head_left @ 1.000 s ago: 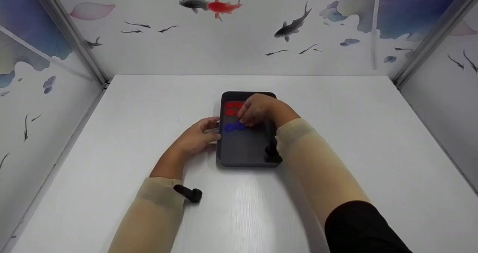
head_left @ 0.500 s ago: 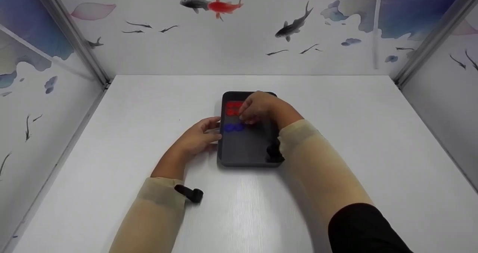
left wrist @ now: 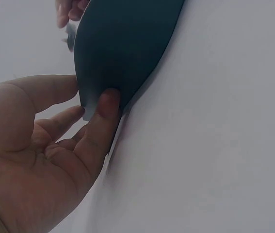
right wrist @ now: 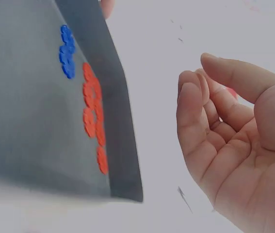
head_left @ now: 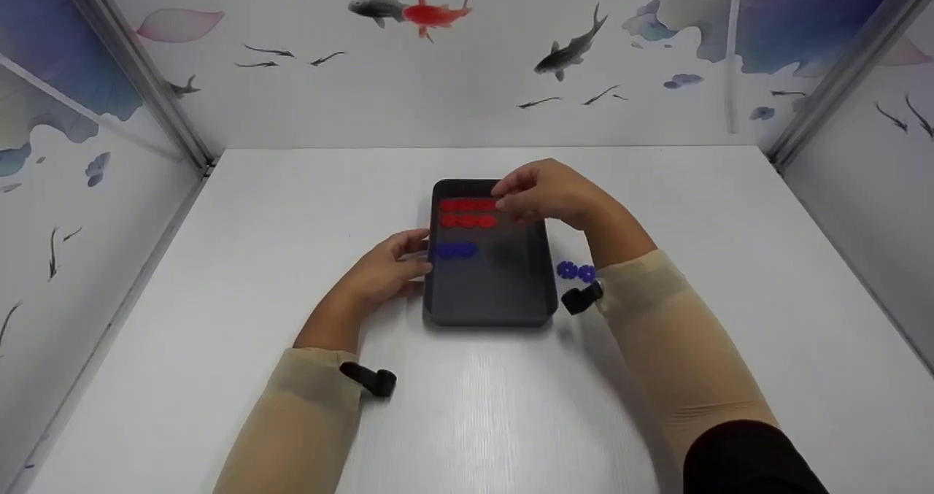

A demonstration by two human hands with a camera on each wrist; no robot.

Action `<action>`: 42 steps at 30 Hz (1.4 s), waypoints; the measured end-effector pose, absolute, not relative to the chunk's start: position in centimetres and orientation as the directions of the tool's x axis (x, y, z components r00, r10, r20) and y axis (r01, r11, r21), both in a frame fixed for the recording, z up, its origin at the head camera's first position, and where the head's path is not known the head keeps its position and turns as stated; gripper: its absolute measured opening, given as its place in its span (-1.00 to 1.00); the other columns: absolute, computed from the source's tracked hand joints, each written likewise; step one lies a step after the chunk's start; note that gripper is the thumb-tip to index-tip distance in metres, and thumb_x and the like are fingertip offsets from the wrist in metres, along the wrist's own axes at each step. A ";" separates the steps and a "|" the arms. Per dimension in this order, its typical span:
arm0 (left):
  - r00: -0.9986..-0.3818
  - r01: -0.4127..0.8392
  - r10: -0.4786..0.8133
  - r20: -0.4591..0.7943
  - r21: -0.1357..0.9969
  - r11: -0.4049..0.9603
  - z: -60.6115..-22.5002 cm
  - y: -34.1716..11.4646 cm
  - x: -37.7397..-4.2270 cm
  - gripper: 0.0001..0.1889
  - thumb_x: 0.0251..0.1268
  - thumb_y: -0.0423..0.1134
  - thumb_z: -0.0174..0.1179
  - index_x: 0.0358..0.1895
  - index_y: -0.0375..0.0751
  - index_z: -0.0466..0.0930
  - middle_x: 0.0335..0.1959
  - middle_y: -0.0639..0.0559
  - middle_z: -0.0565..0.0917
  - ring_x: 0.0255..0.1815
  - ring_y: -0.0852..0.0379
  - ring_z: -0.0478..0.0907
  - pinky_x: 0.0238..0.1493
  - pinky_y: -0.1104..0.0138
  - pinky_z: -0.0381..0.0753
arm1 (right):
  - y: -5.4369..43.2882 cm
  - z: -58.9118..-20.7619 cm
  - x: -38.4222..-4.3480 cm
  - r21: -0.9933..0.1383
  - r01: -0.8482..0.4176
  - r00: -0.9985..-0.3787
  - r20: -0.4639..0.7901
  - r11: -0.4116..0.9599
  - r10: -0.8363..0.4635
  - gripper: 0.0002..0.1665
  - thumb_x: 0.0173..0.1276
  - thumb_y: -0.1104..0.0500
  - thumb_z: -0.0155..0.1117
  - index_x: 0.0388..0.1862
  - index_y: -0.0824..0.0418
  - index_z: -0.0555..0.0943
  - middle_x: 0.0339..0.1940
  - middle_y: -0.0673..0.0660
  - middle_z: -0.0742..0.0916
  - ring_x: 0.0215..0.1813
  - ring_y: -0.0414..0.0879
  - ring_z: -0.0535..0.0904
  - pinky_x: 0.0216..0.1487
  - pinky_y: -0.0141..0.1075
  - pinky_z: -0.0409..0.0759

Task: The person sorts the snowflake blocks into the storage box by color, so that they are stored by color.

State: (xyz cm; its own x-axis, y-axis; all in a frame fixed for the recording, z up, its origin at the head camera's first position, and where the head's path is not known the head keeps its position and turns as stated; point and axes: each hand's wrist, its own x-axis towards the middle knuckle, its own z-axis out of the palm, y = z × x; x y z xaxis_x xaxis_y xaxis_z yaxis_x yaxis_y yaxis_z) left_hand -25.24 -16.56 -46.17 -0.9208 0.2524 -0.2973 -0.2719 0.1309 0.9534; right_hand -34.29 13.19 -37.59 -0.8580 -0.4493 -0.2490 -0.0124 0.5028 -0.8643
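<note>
A dark grey tray [head_left: 489,297] lies on the white table. Inside it, flower-shaped red pieces [head_left: 467,221] form two rows near the far end. Blue flower-shaped pieces [head_left: 456,250] sit in a short row below them, by the left wall. My left hand [head_left: 387,264] touches the tray's left side, its fingertips and thumb at the wall [left wrist: 122,43]. Over the tray's far right corner hovers my right hand [head_left: 551,191]. The right wrist view shows that hand's fingers [right wrist: 190,107] loosely bent and the thumb apart, nothing between them.
Two blue flower-shaped pieces [head_left: 576,271] show on the table right of the tray, partly behind the right wrist. Printed panels [head_left: 467,107] stand along the back and both sides of the table.
My right hand has come up out of the tray and moved right, uncovering more of the red rows and the blue pieces beside the tray. The left hand has stayed put.
</note>
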 end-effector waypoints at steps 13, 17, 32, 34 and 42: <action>-0.918 -0.292 0.240 -0.316 0.947 0.131 -46.1 -16.5 -25.3 -0.23 0.47 -0.45 0.25 0.68 0.01 0.26 0.65 -0.04 0.36 0.55 -0.05 0.50 0.40 0.05 0.69 | 19.5 -38.0 -32.5 -0.889 -0.016 -0.894 -0.192 0.458 -0.404 -0.62 0.46 0.20 0.45 0.22 0.17 0.73 -0.10 0.07 0.74 -0.05 -0.05 0.77 0.04 -0.26 0.83; -0.917 -0.290 0.246 -0.314 0.948 0.129 -46.1 -16.6 -25.3 -0.24 0.47 -0.45 0.25 0.68 0.01 0.26 0.65 -0.04 0.35 0.56 -0.05 0.49 0.41 0.04 0.69 | 21.3 -38.3 -32.1 -0.872 -0.014 -0.897 -0.205 0.490 -0.392 -0.58 0.45 0.17 0.47 0.25 0.15 0.72 -0.05 0.09 0.75 0.00 -0.02 0.78 0.05 -0.27 0.82; -0.915 -0.287 0.259 -0.308 0.951 0.117 -46.2 -16.8 -25.1 -0.24 0.50 -0.43 0.24 0.69 0.00 0.23 0.67 -0.06 0.31 0.59 -0.08 0.44 0.47 0.03 0.64 | 27.2 -40.9 -31.9 -0.796 0.067 -0.909 -0.298 0.601 -0.292 -0.38 0.44 0.02 0.53 0.42 0.11 0.62 0.10 0.07 0.75 0.15 0.01 0.74 0.09 -0.33 0.78; -0.916 -0.285 0.260 -0.307 0.951 0.119 -46.2 -16.8 -25.1 -0.24 0.50 -0.43 0.24 0.69 -0.01 0.22 0.67 -0.06 0.31 0.60 -0.08 0.44 0.47 0.02 0.63 | 27.6 -41.5 -32.1 -0.783 0.078 -0.907 -0.312 0.617 -0.281 -0.39 0.43 0.01 0.53 0.42 0.09 0.63 0.12 0.07 0.76 0.15 -0.03 0.73 0.09 -0.34 0.78; -0.913 -0.296 0.254 -0.320 0.946 0.129 -46.2 -16.7 -25.3 -0.24 0.49 -0.43 0.25 0.69 -0.01 0.24 0.67 -0.05 0.33 0.59 -0.06 0.45 0.45 0.04 0.65 | 29.3 -43.4 -32.6 -0.693 0.085 -0.889 -0.377 0.716 -0.260 -0.46 0.40 -0.03 0.54 0.33 0.00 0.69 0.17 0.10 0.75 0.15 0.02 0.64 0.09 -0.32 0.72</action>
State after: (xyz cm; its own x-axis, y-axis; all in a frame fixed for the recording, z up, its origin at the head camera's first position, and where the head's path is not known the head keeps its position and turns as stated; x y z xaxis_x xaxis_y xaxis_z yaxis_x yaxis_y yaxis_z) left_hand -25.29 -16.69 -46.16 -0.9126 0.2543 -0.3201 -0.2959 0.1293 0.9464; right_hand -32.63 29.28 -43.35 -0.8891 -0.2595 -0.3769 0.0848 0.7159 -0.6930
